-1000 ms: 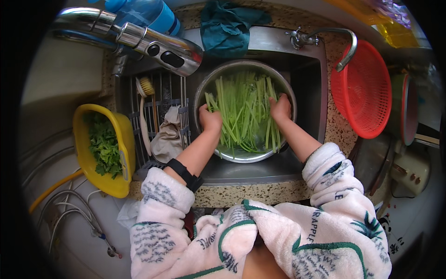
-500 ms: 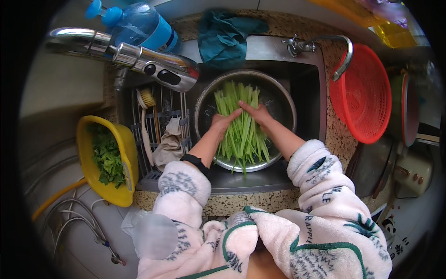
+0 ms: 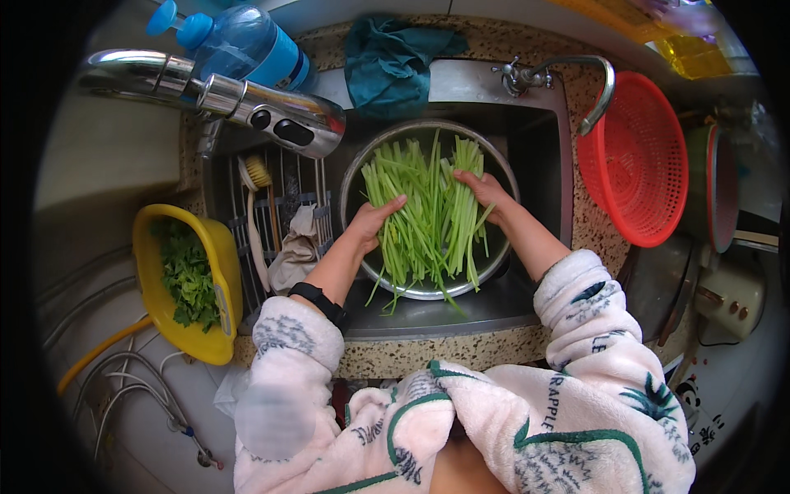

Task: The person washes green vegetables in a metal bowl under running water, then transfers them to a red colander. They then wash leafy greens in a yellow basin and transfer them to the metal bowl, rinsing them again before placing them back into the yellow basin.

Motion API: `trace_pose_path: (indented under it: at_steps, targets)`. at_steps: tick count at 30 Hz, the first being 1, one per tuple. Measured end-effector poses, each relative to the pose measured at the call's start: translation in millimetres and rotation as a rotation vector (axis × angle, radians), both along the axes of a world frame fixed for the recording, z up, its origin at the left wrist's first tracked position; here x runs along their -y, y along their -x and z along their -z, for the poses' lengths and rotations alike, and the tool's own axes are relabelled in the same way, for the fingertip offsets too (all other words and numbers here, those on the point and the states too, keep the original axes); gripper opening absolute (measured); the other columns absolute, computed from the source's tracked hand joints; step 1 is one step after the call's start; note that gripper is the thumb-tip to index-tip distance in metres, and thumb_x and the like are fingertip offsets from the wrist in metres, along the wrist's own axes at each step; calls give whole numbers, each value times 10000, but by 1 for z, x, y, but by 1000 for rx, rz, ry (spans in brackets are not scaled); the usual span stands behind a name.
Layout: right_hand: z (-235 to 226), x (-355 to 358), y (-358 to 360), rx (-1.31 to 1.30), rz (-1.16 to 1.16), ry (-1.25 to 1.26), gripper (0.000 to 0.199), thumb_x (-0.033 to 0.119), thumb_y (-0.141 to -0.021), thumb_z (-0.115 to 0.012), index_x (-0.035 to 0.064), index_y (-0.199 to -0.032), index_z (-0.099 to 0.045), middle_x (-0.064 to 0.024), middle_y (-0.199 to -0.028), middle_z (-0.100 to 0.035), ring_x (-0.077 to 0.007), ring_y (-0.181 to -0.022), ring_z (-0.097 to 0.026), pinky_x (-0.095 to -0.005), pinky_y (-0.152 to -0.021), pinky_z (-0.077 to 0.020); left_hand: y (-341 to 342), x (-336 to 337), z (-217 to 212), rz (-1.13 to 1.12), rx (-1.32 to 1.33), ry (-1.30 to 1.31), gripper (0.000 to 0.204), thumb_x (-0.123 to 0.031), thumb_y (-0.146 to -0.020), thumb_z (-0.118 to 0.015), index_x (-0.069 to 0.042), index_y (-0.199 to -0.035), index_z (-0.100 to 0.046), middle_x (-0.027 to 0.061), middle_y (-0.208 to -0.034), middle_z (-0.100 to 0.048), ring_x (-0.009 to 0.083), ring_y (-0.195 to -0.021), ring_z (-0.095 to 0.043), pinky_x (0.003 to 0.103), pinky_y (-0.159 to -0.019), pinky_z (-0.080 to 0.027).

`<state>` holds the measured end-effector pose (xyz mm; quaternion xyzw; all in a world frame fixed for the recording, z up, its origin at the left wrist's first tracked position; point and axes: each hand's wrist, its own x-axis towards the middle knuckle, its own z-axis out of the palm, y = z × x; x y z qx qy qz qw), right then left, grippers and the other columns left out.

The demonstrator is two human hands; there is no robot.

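"Which way did the green stalks (image 3: 428, 206) lie?"

"Lengthwise, from the far side of the metal bowl (image 3: 349, 174) toward the person, fanning a little. Some thin near ends hung over its near rim. The bowl stood in the sink (image 3: 541, 165)."

"How were they held?"

"The left hand (image 3: 372, 221) gripped one side of the bunch, the right hand (image 3: 485, 192) the other, thumbs on top, most fingers hidden. The two stood apart."

"Weren't they together on one tight bundle half a second earlier?"

"Yes. Now the stalks had spread wider, a notch showing between two clumps."

"Any writing?"

"Dark letters (image 3: 554, 403) ran along the white right sleeve (image 3: 580, 284). The bottle (image 3: 234, 45) had a blue label (image 3: 285, 62), too small to read."
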<state>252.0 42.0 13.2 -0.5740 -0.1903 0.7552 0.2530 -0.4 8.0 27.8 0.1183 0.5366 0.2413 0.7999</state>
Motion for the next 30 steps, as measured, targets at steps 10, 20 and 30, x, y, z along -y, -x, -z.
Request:
trace_pose_path:
  at_steps: [10, 20, 30]
  targets:
    - [0, 4, -22, -116, -63, 83, 391, 302, -856, -588, 11, -1113, -536, -97, -978, -623, -205, -873, -623, -347, -788, -517, 6, 0, -9, 28, 101, -7, 535, -279, -794, -709, -10, -1205, -500, 114, -1111, -598, 227, -997, -606, 390, -863, -505]
    - [6, 9, -24, -289, -52, -1, 373, 54, -814, -529, -23, -1178, -498, -124, -1099, -590, -215, -984, -593, -350, -884, -479, 8, 2, -6, 78, 179, -24, 423, -226, -840, -653, -36, -1191, -513, 98, -1101, -600, 221, -992, -606, 379, -851, -509]
    - [32, 11, -5, 687, -85, -265, 631, 313, -796, -670, -51, -1252, -429, -177, -1213, -547, -282, -1091, -550, -359, -902, -439, -1, 7, 15, -27, -673, -194, 673, -256, -807, -661, 31, -1319, -332, 163, -1265, -466, 267, -1164, -474, 388, -976, -383]
